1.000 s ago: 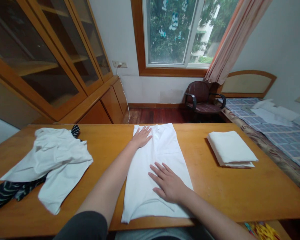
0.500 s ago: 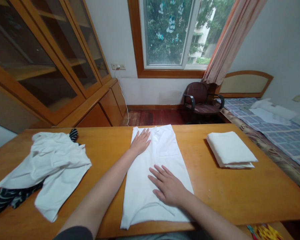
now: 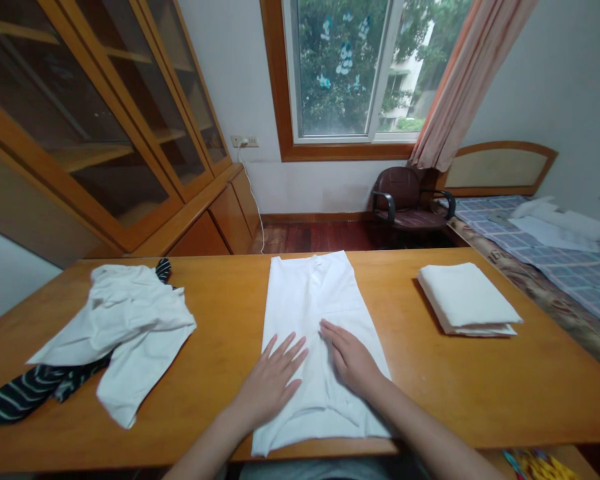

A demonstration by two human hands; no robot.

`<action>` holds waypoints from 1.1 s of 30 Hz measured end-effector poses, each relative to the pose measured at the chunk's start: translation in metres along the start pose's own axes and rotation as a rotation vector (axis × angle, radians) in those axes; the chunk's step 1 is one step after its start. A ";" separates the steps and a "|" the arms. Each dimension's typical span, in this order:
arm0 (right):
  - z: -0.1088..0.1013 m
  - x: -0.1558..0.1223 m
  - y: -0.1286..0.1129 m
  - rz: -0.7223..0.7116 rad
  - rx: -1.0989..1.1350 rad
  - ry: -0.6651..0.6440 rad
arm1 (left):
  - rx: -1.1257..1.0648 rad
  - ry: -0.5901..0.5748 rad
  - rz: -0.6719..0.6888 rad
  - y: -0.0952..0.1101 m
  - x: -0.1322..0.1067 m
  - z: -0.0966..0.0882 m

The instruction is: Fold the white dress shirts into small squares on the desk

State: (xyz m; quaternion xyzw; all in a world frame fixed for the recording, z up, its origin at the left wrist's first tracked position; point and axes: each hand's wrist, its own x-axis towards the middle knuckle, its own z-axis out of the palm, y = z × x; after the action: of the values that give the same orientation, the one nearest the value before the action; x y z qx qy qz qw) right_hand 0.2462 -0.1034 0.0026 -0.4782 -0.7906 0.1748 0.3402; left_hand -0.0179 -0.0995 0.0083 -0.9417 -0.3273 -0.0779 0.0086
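Note:
A white garment, folded into a long panel, lies flat on the wooden table in front of me, with a curved edge near its lower end. On its lower left half rests my left hand, palm down with fingers spread. My right hand lies on the garment's right half, fingers stretched out and held close together, its fingertips near the middle line. Small creases run in the cloth between the two hands. Neither hand grips the fabric.
A crumpled white garment lies at the left over a black striped cloth. A folded white cloth sits on the right of the table. Beyond are a chair, a bed and a glass-door cabinet.
My left hand has moved from the garment's far end back toward me. The right hand has slid slightly forward, its fingers now closer together.

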 end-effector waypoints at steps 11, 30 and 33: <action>0.004 0.000 0.008 0.049 -0.011 0.032 | -0.076 -0.085 0.066 -0.014 -0.005 -0.015; 0.004 0.001 -0.001 -0.006 -0.267 -0.045 | -0.072 -0.153 -0.454 -0.100 0.147 0.017; -0.001 0.004 -0.003 -0.030 -0.290 -0.041 | -0.066 -0.164 -0.444 -0.104 0.151 0.017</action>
State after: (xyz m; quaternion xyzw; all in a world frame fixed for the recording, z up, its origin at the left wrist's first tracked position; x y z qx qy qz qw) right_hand 0.2439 -0.1010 0.0066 -0.5067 -0.8214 0.0634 0.2541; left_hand 0.0369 0.0758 0.0109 -0.8494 -0.5234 -0.0118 -0.0663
